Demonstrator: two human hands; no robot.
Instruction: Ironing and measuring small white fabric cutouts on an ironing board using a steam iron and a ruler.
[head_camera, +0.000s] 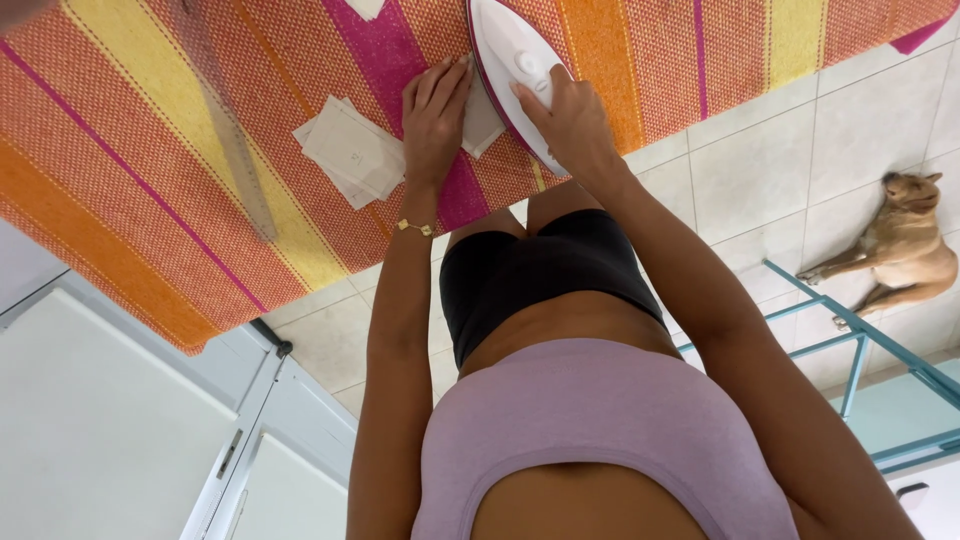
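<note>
Right hand (572, 118) grips white iron (510, 62); left hand (435, 112) lies open, flat on fabric piece (480, 125) beside it.

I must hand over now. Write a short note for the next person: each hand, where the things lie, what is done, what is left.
Right hand: grips the white iron, which stands on the striped cloth.
Left hand: flat on a small pale fabric piece beside the iron.
More pale pieces lie stacked left of that hand; a long ruler lies further left.
Done: cannot tell which pieces are pressed.
Left: probably the piece under the hand.
</note>
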